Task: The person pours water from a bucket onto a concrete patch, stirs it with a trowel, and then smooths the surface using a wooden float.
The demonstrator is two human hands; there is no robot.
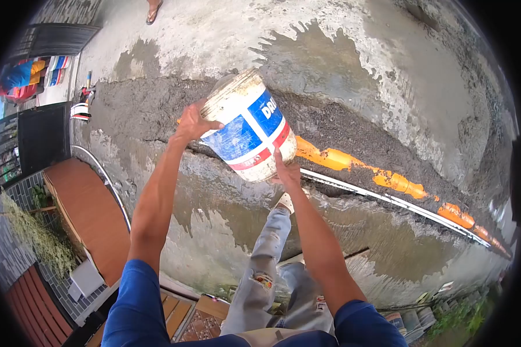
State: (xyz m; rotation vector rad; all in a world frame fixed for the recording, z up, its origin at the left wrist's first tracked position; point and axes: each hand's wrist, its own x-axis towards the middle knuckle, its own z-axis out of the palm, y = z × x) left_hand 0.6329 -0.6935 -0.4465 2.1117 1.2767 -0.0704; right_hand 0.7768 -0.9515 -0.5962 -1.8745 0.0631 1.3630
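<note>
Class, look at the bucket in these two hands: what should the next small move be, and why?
Perhaps raise the right hand slightly to tip the bucket further. It is already held tilted over the strip of dark, rough material, with the left hand near the rim and the right near the bottom. Its inside is hidden.

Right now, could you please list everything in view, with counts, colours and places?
Round plastic bucket: one, white, blue and red, between both hands.
Partly buried round pipe: one run, orange, right.
Thin straight strip: at least one, white, beside pipe.
Rough wet band: one, dark grey, around pipe.
Concrete ground: one, grey, throughout.
Metal gate panel: at least one, black, left.
Flat ledge: one, brown, left.
Leafy plant: one clump, pale green, left.
Another person's sandal: one, dark, top.
Left hand: one, bare, on upper bucket.
Right hand: one, bare, on lower bucket.
Sleeves: two, blue, bottom.
Ripped jeans: one pair, pale, bottom.
</note>
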